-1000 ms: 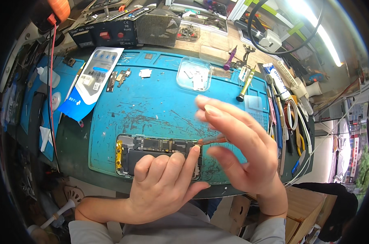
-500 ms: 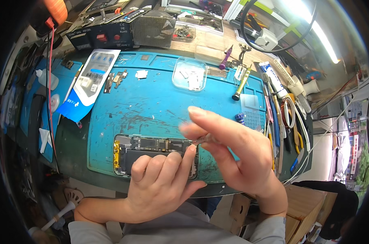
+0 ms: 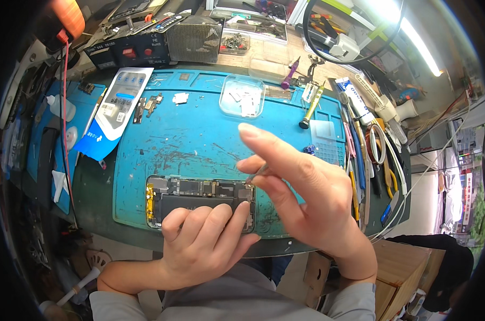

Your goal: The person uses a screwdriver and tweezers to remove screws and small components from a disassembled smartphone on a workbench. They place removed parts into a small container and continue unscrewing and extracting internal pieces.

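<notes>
A: Where on the blue mat (image 3: 194,136) are we?
B: Near edge, L of ctr: our uncovered phone (image 3: 194,200) lies flat, long axis L–R.
A: Nearer hand?
B: Our left hand (image 3: 206,241), def. Over the phone's near side, fingers loosely curled, index on the R end; can't tell if it grips the edge.
A: Our right hand (image 3: 309,195)?
B: By the far R corner; from its fingertips the phone's to the L & twd us. Index sticks out; thumb & another finger pinch a slim tool (image 3: 263,170), mostly hidden. Tip contact? Can't tell.
</notes>
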Action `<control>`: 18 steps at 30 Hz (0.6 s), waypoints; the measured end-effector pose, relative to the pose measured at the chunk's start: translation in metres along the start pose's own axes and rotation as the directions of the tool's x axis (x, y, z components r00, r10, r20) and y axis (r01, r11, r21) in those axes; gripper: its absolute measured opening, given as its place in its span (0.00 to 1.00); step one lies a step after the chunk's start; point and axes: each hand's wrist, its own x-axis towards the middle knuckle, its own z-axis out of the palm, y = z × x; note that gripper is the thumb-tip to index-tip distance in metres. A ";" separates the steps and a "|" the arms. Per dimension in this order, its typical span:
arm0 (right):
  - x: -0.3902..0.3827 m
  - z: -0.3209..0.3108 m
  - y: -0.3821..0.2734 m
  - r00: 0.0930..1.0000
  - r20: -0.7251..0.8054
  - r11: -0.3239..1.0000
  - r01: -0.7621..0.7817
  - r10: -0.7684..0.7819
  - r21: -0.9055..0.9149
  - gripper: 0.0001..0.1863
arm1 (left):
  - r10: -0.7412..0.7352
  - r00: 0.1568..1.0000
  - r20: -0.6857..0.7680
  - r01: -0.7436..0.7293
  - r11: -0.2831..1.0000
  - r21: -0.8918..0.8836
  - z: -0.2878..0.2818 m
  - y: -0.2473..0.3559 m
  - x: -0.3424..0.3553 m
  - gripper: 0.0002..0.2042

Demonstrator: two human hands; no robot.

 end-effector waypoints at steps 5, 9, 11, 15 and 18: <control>-0.003 0.000 0.015 0.993 -0.118 0.993 0.000 0.015 0.122 0.26 | 0.037 0.998 -0.058 -0.042 0.996 -0.077 -0.003 -0.002 -0.002 0.18; -0.005 0.005 0.022 0.925 -0.305 0.964 -0.164 0.225 0.211 0.22 | 0.041 0.993 -0.114 -0.077 0.939 -0.335 -0.025 -0.015 0.007 0.17; -0.006 0.012 0.030 0.922 -0.282 0.947 -0.197 0.267 0.254 0.20 | -0.029 0.995 -0.096 -0.005 0.942 -0.337 -0.042 -0.037 0.016 0.17; -0.007 0.017 0.034 0.925 -0.264 0.953 -0.222 0.273 0.208 0.21 | -0.137 0.988 -0.069 0.115 0.959 -0.258 -0.036 -0.093 0.053 0.06; -0.006 0.017 0.033 0.934 -0.236 0.956 -0.230 0.270 0.183 0.21 | -0.185 0.979 0.088 0.203 0.932 -0.300 -0.036 -0.109 0.065 0.06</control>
